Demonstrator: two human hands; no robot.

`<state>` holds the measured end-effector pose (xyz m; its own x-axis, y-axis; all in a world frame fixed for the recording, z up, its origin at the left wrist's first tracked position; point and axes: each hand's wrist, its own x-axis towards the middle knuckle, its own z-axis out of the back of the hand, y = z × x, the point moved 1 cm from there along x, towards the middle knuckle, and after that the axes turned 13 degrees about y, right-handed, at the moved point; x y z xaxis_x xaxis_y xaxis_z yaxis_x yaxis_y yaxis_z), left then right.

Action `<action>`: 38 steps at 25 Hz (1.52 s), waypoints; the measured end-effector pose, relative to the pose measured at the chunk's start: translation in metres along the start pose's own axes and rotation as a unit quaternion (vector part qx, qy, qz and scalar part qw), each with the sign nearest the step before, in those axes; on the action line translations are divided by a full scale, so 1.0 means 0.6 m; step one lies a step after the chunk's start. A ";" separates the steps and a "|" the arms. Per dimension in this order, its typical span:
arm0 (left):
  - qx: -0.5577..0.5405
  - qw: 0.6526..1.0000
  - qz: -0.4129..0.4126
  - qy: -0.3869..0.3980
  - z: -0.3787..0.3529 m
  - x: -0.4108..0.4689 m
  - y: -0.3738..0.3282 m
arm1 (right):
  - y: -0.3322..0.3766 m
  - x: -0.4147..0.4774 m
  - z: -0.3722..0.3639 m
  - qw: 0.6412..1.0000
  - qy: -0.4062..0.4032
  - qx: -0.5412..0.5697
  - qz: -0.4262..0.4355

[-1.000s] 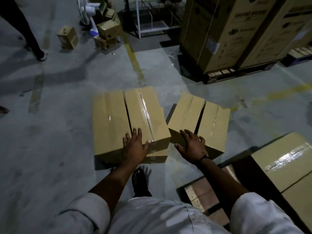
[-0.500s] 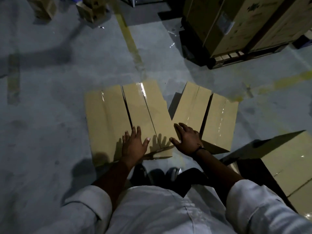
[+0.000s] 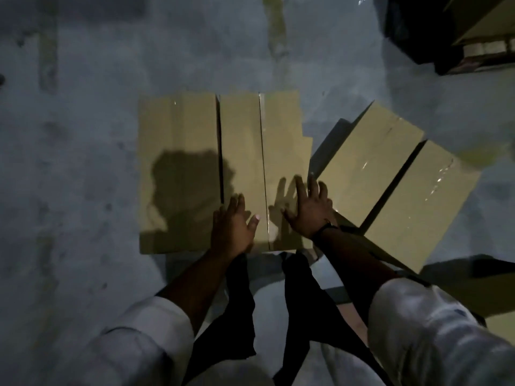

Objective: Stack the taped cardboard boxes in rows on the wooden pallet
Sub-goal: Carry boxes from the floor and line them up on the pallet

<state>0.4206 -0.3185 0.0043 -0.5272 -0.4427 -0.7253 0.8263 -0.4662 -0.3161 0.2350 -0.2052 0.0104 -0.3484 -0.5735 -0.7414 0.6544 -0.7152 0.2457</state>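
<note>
Several taped cardboard boxes lie on the concrete floor. The middle box point(image 3: 262, 151) has a tape seam down its top. My left hand point(image 3: 232, 227) lies flat with straight fingers on its near left part. My right hand point(image 3: 309, 210) lies flat with spread fingers on its near right part. A second box point(image 3: 178, 135) sits against its left side. Two more boxes point(image 3: 370, 162) point(image 3: 420, 201) lie angled to the right, close to my right wrist. The wooden pallet is not clearly in view.
A dark pallet point(image 3: 473, 62) carrying large cartons stands at the top right. A box corner point(image 3: 501, 324) shows at the lower right edge. My legs point(image 3: 278, 316) stand just behind the middle box. Faded yellow floor lines run up the concrete at the top.
My head has tipped further down over the boxes. My right hand has shifted left from the angled box onto the middle box. My left hand stays on the same box.
</note>
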 end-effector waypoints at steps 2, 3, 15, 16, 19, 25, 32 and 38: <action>-0.009 1.000 0.018 0.016 -0.008 0.045 -0.011 | -0.003 0.053 0.003 1.000 0.004 -0.011 0.010; -0.008 0.999 0.027 0.016 -0.008 0.066 -0.014 | -0.003 0.078 0.002 1.000 0.002 -0.015 0.016; 0.016 0.996 0.037 -0.082 -0.001 0.197 -0.003 | -0.056 0.192 -0.022 0.999 0.007 -0.006 0.052; 0.023 0.996 0.038 -0.082 0.001 0.203 -0.009 | -0.055 0.195 -0.022 0.999 0.005 0.013 0.053; 0.035 0.993 0.065 -0.088 0.005 0.215 -0.032 | -0.048 0.203 -0.027 0.995 -0.010 0.071 0.063; 0.044 0.995 0.025 -0.090 0.029 0.145 -0.087 | -0.060 0.137 -0.005 0.982 -0.070 0.175 0.019; 0.043 0.989 -0.112 -0.089 0.119 0.012 -0.160 | -0.026 -0.081 0.060 0.964 -0.173 0.176 -0.102; 0.115 0.964 -0.231 -0.069 0.132 -0.121 -0.200 | 0.003 -0.277 0.044 0.931 -0.234 0.194 -0.200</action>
<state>0.3440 -0.2908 0.1433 -0.8628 -0.2371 -0.4464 0.4395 -0.7881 -0.4310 0.2766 -0.1217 0.1508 -0.8258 -0.2764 -0.4915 0.1486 -0.9475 0.2833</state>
